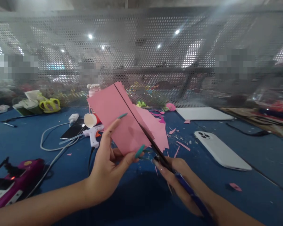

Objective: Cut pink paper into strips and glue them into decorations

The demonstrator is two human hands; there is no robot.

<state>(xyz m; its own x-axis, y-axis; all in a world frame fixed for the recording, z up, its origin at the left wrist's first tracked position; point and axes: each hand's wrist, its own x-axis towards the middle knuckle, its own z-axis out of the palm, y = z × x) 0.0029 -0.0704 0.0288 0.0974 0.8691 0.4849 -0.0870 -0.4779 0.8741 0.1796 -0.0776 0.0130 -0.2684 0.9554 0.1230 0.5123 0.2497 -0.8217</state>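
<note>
My left hand point(106, 160) grips a folded or layered sheet of pink paper point(110, 116) by its lower edge, thumb in front and fingers around it. A dark line runs down the paper near its right side. My right hand point(176, 175) is closed on what look like scissors point(161, 155), dark-bladed with a blue handle part. Their blade lies against the paper in line with the dark line; blur hides how far the blades are apart. More pink sheets point(159, 127) lie on the blue table behind the blade.
A white glue gun point(93, 136), a black phone point(73, 129) and a white cable point(44, 147) are at left, near a purple power strip point(21, 179). A white phone point(221, 150) lies right, below a white slab point(204, 113). Pink scraps point(184, 146) litter the table. A perforated screen point(141, 56) stands behind.
</note>
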